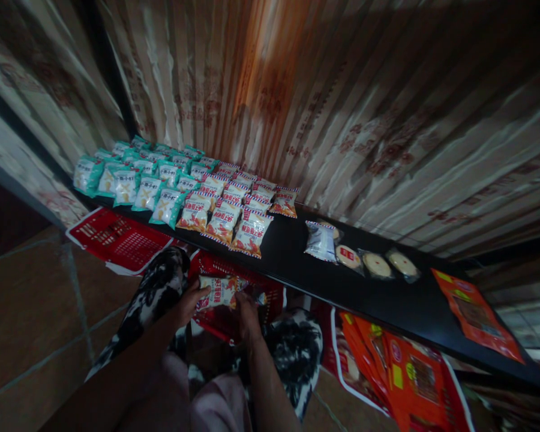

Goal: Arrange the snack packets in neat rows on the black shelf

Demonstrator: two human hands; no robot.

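Note:
My left hand (192,300) grips the left end of a red-and-white snack bag (220,292), above a red basket (216,324) between my knees. My right hand (246,306) is closed at the bag's right end, where a dark, shiny packet (257,295) also shows. On the black shelf (288,249) stand rows of similar red-and-white bags (252,231), and to their left rows of teal bags (167,206).
Along the shelf's right part lie a silvery bag (321,241), round wrapped biscuits (377,264) and an orange packet (477,312). Below are a left red basket (117,240) and a right one holding orange packets (414,378). A patterned curtain (342,108) hangs behind.

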